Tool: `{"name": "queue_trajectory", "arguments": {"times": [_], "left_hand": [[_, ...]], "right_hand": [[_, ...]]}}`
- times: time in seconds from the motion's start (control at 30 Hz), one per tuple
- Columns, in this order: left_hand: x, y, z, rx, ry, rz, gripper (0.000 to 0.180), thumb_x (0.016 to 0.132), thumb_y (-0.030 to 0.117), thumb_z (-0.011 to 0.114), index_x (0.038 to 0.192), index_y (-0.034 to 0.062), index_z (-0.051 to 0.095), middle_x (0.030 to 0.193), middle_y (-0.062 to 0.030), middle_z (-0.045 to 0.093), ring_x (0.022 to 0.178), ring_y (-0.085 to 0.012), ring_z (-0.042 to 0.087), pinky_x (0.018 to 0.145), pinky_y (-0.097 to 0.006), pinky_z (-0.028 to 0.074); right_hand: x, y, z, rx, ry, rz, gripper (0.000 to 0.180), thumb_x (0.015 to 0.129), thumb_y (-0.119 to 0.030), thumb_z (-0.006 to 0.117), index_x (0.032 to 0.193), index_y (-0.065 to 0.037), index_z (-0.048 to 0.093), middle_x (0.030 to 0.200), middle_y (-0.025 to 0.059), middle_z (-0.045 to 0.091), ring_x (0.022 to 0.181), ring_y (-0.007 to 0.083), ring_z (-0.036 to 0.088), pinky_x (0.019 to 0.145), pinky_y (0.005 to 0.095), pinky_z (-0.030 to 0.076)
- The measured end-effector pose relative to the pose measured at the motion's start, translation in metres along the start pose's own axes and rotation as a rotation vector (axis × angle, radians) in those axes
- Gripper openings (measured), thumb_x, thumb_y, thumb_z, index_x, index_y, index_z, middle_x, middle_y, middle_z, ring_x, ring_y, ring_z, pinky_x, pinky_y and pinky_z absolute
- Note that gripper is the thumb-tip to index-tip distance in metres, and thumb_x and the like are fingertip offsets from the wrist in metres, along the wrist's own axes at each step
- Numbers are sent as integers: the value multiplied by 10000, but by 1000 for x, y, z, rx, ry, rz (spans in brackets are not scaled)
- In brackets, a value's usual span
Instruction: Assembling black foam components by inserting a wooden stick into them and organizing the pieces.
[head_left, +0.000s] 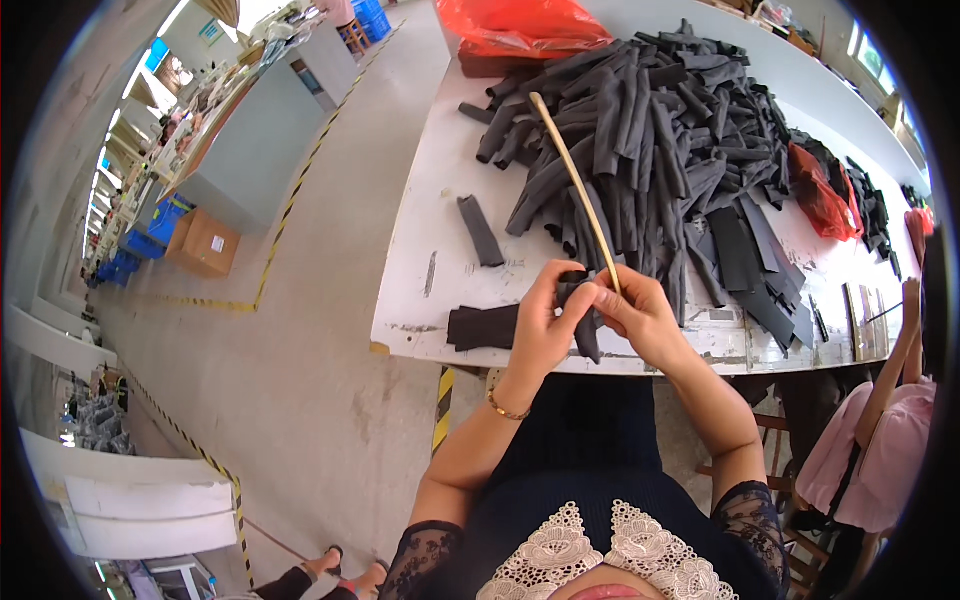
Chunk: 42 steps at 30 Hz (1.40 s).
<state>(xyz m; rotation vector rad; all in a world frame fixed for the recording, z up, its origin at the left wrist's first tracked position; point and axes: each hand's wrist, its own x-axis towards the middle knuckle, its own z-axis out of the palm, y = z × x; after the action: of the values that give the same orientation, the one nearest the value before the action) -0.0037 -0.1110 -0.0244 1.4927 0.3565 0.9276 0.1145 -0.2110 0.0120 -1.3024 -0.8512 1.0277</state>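
Close together at the near edge of the white table [415, 260], my two hands are closed around a dark grey fabric tube [588, 345]. My left hand [540, 322] pinches the cloth from the left. In my right hand [645, 315] are the lower end of a thin, pale, slightly bent stick [578, 185] and part of the cloth. The stick slants up and left over a big heap of similar grey fabric tubes [640, 110]. Beside my left hand lies a flat dark fabric piece [482, 328]; farther off is a single tube [480, 232]. My fingers hide where stick and cloth meet.
A red plastic bag [530, 25] lies behind the heap, another red bag [828, 200] to its right. Flat dark strips [755, 265] lie right of my hands. A person in pink [890, 440] works at the far right. A cardboard box [203, 243] stands across the aisle.
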Motion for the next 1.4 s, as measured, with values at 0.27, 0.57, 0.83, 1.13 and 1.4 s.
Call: {"name": "queue_trajectory", "arguments": {"times": [0.27, 0.57, 0.83, 1.13, 1.4], "left_hand": [[-43, -10, -30, 76, -228, -158, 171, 900, 50, 666, 1069, 27, 657, 700, -12, 617, 564, -38, 512, 493, -191, 386], [7, -32, -95, 937, -227, 241, 205, 767, 132, 782, 951, 81, 711, 851, -34, 628, 851, -207, 587, 704, -309, 490], [23, -33, -103, 661, -301, 101, 121, 799, 102, 760, 897, 38, 728, 875, -50, 640, 895, -212, 583, 789, -325, 492], [27, -8, -102, 632, -311, 61, 120, 805, 101, 761, 916, 57, 757, 861, -29, 622, 901, -187, 547, 791, -298, 463], [-2, 32, -14, 848, -291, 696, 175, 765, 223, 792, 900, 123, 740, 1020, -44, 582, 980, -240, 525, 888, -381, 423]], "right_hand": [[113, -18, 11, -332, 349, -292, 207, 944, -205, 626, 902, -11, 569, 657, 50, 573, 559, 112, 568, 487, 283, 411], [129, -15, -15, -695, 341, -353, 270, 976, -290, 570, 1091, -52, 622, 722, 89, 632, 670, 225, 622, 638, 358, 470], [-31, -9, -95, -726, 124, -195, 188, 920, -61, 592, 1091, -41, 669, 636, 26, 554, 587, 85, 509, 560, 281, 428], [-67, -10, -105, -915, 39, -93, 167, 868, -68, 651, 1024, -20, 691, 687, 127, 619, 580, 225, 580, 598, 322, 474], [-37, 48, -32, -604, -110, -288, 361, 864, 24, 577, 1224, 5, 579, 947, 223, 675, 862, 336, 682, 755, 381, 517]]}}
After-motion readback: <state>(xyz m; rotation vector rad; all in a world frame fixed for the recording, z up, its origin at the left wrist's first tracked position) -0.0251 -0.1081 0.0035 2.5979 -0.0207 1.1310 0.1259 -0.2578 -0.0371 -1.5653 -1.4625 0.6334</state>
